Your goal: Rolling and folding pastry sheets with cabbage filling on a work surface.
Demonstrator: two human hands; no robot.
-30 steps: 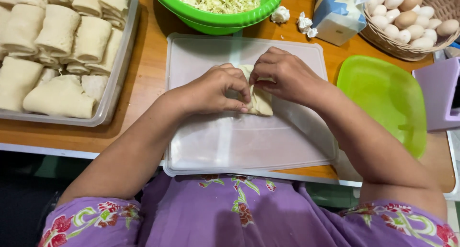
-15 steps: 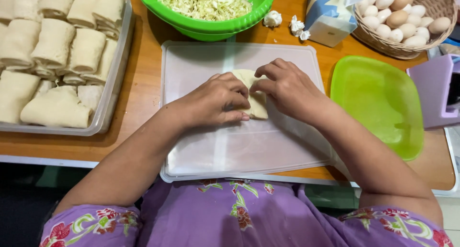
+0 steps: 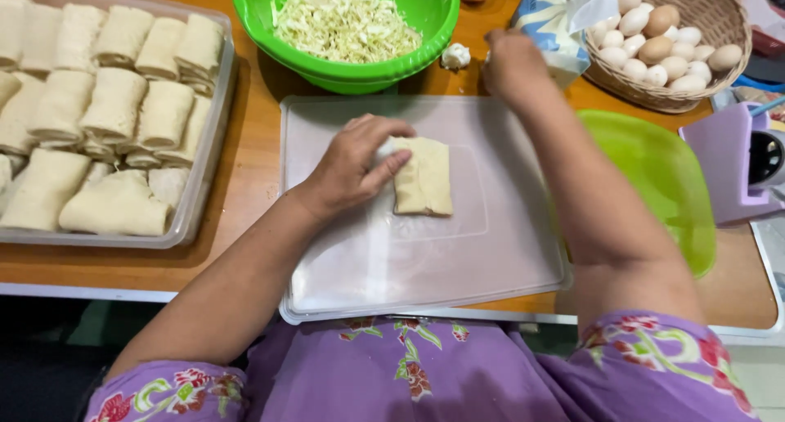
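Head view: left hand presses open on the folded wrapper; right hand, grip unclear, by the tissue pack

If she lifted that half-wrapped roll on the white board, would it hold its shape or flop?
The folded roll looks soft: its thin pale wrapper would probably sag and could tear if pinched. The left hand presses one end, hinting it may unfold if released. Its flat shape makes rolling unlikely on the white board.

Wooden counter, orange-brown top, pale front edge; dark floor under left corner; soft, even light.
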